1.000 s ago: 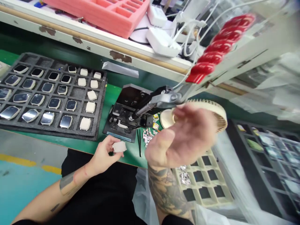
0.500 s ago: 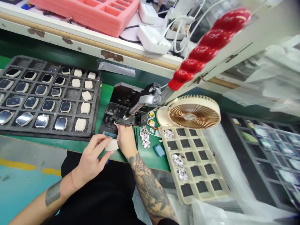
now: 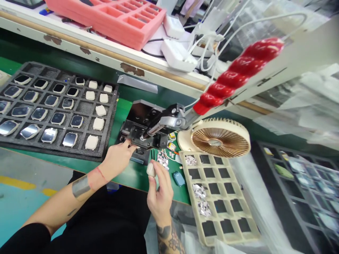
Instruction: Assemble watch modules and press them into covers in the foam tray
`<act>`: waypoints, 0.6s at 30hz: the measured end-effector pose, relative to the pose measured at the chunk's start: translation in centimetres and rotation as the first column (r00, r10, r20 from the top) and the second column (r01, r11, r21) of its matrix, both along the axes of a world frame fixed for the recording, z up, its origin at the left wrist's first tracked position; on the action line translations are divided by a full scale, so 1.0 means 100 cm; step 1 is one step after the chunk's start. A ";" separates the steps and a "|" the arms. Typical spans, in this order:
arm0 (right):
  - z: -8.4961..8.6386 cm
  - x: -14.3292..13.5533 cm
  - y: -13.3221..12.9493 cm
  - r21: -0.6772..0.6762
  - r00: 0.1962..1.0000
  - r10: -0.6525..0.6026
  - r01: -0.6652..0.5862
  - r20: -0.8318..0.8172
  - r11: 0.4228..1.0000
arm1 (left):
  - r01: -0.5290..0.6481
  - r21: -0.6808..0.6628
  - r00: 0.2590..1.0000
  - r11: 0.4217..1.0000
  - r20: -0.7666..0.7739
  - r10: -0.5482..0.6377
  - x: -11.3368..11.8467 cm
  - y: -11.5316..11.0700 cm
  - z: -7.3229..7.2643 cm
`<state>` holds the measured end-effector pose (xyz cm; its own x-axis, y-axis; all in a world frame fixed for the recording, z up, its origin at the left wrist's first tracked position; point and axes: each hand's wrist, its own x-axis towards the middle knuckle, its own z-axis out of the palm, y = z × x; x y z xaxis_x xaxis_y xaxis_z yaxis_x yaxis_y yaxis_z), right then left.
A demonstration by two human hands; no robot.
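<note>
Left hand (image 3: 118, 157) of the person at the bench reaches in at the front of the black press (image 3: 136, 132), its fingertips partly hidden under the press head, so I can't tell whether they grip anything. The right hand (image 3: 161, 190) pinches a pale watch piece (image 3: 151, 170) between thumb and fingers, just in front of the press and apart from it. Beyond, the red-handled lever (image 3: 238, 76) slants upward. I'd judge the work partway through: one piece is out in hand, while seven pale-side-up pieces (image 3: 98, 124) lie in the grey tray (image 3: 111, 113) beside rows of dark-screened watches (image 3: 39, 114). Which of those are finished, I can't say.
</note>
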<state>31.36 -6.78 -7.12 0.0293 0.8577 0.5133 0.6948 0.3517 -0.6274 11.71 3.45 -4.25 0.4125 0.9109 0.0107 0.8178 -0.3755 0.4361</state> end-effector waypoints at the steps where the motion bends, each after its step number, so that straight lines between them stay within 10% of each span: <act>1: 0.002 -0.002 0.004 0.036 1.000 0.003 -0.003 0.006 0.999 | 0.019 -0.037 0.993 0.999 0.114 -0.015 -0.005 -0.006 0.004; 5: 0.018 -0.016 0.030 0.170 0.970 0.210 -0.230 0.125 0.958 | 0.142 -0.285 0.655 0.948 0.745 0.126 -0.019 -0.039 0.019; 8: 0.052 -0.021 0.068 0.308 0.932 0.301 -0.352 0.201 0.884 | -0.001 -0.359 0.454 0.933 0.831 0.321 -0.037 -0.048 0.029; 12: 0.136 -0.025 0.132 0.732 0.971 0.171 0.005 -0.166 0.681 | -0.343 -0.059 0.707 0.937 0.641 0.299 -0.096 -0.008 0.046; 15: 0.190 -0.038 0.155 0.610 0.904 0.337 -0.114 -0.265 0.785 | -0.508 0.122 0.823 0.852 0.362 0.439 -0.147 0.050 0.052; 18: 0.192 -0.050 0.145 0.546 0.929 0.333 -0.198 -0.159 0.814 | -0.436 0.203 0.900 0.877 0.091 0.427 -0.178 0.097 0.047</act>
